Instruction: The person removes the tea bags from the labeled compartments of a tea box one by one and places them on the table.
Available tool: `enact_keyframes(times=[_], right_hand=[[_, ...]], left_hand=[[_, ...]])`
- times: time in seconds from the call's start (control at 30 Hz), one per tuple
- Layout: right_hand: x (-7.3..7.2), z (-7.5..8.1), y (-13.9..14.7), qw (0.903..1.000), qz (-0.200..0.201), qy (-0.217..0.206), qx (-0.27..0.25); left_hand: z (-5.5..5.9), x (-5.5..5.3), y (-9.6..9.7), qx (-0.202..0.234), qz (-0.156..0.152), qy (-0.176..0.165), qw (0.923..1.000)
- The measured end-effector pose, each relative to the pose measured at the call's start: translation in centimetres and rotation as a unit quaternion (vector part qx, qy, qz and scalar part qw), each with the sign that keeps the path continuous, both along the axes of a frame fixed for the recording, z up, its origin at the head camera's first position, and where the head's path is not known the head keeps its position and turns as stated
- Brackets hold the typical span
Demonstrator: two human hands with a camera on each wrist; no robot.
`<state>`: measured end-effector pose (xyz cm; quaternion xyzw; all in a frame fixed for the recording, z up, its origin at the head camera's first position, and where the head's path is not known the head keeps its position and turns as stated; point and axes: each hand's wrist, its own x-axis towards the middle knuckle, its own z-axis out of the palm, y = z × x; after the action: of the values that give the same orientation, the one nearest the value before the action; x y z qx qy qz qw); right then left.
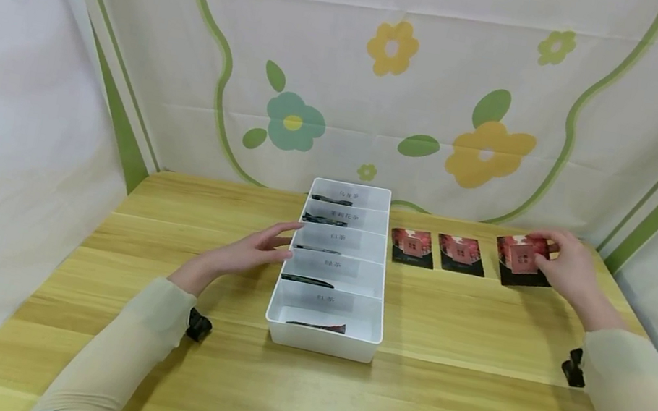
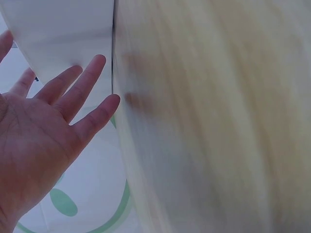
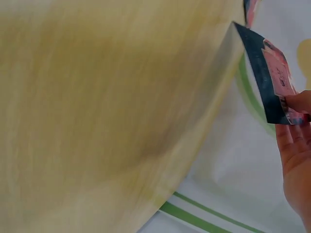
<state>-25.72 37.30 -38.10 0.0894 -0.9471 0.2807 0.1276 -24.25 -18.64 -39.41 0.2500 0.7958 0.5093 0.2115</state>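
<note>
My right hand (image 1: pixel 568 266) pinches a black-and-red tea sachet (image 1: pixel 520 260) by its right edge, thumb on the printed face. In the right wrist view this sachet (image 3: pixel 272 73) is tilted and lifted off the wood. Two similar sachets, a left one (image 1: pixel 412 247) and a middle one (image 1: pixel 460 254), lie flat in a row beside it. My left hand (image 1: pixel 248 250) is at the left wall of a white divided box (image 1: pixel 321 341), fingers extended and spread. In the left wrist view its palm (image 2: pixel 39 136) holds nothing; whether the fingertips touch the wall I cannot tell.
Each box compartment has a label with Chinese characters and a thin packet on edge, such as the red one (image 1: pixel 317 325) in front and the green one (image 1: pixel 308 280) behind it. A flowered cloth (image 1: pixel 184 128) hangs behind the wooden table (image 1: pixel 294 405).
</note>
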Motion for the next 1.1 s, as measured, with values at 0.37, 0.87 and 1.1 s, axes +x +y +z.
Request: enact_keyframes(times=[0.37, 0.87, 1.1], right_hand=[[-2.3, -2.7, 1.7, 0.9989, 0.020, -0.010, 0.041], [-2.9, -3.1, 1.7, 0.9938, 0.009, -0.088, 0.067], [-2.6, -3.4, 1.7, 0.9941, 0.023, -0.100, 0.035]], left_hand=[[-0.1, -0.1, 0.1, 0.005, -0.008, 0.004, 0.9999], [-0.1, -0.2, 0.1, 0.004, -0.002, 0.004, 1.0000], [-0.1, -0.2, 0.0, 0.002, 0.000, 0.000, 1.0000]])
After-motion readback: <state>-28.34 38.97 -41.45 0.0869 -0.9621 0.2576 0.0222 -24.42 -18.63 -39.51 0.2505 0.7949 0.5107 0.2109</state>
